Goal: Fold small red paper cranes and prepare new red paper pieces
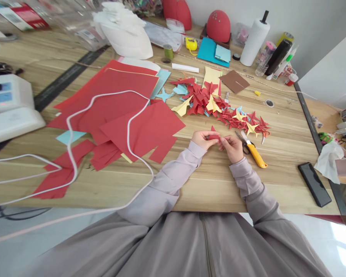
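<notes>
Left hand (202,139) and right hand (233,148) pinch a red paper (215,137) between them — apparently mid-fold; the next crease likely calls for steady thumb pressure. Folded shapes (200,99) lie beyond both — a cutter (256,155) just beside the right hand.

Sheets (109,107) lie left, cutter (256,155) right — folded paper (214,137) between.

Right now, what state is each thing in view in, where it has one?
Left hand: closed on the red paper piece
Right hand: closed on it too
Red paper piece: folded, pointed at the top
Folded paper shapes: heaped
Red sheets: flat, overlapping
White cable: loosely looped over the sheets
Utility knife: lying down
Scissors: partly hidden, opening unclear
Phone: flat, dark
</notes>
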The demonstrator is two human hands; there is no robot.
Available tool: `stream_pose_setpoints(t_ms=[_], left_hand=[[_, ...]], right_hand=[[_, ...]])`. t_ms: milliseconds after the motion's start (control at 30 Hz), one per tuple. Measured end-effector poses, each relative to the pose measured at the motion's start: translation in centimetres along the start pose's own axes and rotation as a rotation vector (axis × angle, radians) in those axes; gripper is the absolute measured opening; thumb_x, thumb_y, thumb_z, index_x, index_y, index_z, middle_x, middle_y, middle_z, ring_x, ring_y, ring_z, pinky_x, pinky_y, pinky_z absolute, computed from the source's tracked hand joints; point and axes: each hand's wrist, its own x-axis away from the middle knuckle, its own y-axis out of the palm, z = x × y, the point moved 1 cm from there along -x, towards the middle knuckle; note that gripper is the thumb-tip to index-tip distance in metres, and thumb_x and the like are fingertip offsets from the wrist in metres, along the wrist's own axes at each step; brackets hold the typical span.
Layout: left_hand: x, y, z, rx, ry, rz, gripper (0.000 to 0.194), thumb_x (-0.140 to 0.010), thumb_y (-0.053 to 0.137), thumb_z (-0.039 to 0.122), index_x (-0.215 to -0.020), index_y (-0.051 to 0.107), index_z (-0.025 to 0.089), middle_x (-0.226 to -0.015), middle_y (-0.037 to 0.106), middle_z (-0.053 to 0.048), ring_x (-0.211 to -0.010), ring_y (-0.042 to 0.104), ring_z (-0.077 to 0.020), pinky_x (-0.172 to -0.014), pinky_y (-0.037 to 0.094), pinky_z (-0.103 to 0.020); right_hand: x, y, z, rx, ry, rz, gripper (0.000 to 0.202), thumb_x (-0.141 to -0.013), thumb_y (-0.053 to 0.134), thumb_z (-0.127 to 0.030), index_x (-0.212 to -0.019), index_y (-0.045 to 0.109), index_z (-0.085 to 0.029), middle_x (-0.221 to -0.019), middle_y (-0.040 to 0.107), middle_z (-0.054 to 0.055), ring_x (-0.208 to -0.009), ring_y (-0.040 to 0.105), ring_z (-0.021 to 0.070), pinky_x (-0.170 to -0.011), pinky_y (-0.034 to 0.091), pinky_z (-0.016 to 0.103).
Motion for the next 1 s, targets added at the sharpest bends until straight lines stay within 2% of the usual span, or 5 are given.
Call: stream_pose_setpoints(t_ms=[233, 600, 833, 1000], left_hand=[[-0.01, 0.10, 0.14, 0.056, -0.058, -0.011, 0.044, -0.044, 0.080, 0.024, -0.085, 0.072, 0.010, -0.071, 0.071, -0.008, -0.065, 0.065, -0.0188, -0.069, 0.054, -0.033], [-0.34, -0.19, -0.23, 0.061, -0.051, 0.010, 0.047, -0.044, 0.081, 0.026, -0.087, 0.071, 0.010, -0.076, 0.071, -0.010, -0.071, 0.067, -0.0217, -0.074, 0.054, -0.036], [-0.11, -0.20, 0.15, -0.001, -0.022, -0.004, 0.042, -0.048, 0.078, 0.023, -0.087, 0.071, 0.010, -0.077, 0.072, -0.009, -0.069, 0.066, -0.0198, -0.069, 0.052, -0.032], [-0.11, -0.16, 0.26, 0.005, -0.022, -0.008, 0.041, -0.047, 0.078, 0.023, -0.086, 0.072, 0.010, -0.077, 0.072, -0.009, -0.070, 0.066, -0.0198, -0.070, 0.052, -0.032]], right_hand=[[-0.06, -0.13, -0.07, -0.023, 0.014, -0.032, 0.032, -0.069, 0.065, -0.050, -0.072, 0.061, -0.019, -0.061, 0.067, 0.001, -0.047, 0.058, 0.0117, -0.047, 0.050, 0.026], [-0.13, -0.29, 0.20, -0.168, 0.102, -0.110, 0.034, -0.070, 0.065, -0.050, -0.081, 0.063, -0.018, -0.071, 0.071, 0.003, -0.054, 0.064, 0.0136, -0.049, 0.051, 0.026], [-0.30, -0.36, 0.33, -0.122, 0.062, -0.017, 0.034, -0.070, 0.065, -0.051, -0.067, 0.056, -0.018, -0.059, 0.067, 0.001, -0.047, 0.060, 0.0114, -0.046, 0.050, 0.024], [-0.32, -0.30, 0.42, -0.165, 0.088, -0.035, 0.039, -0.068, 0.064, -0.055, -0.066, 0.054, -0.018, -0.057, 0.066, 0.001, -0.044, 0.059, 0.0116, -0.043, 0.049, 0.024]])
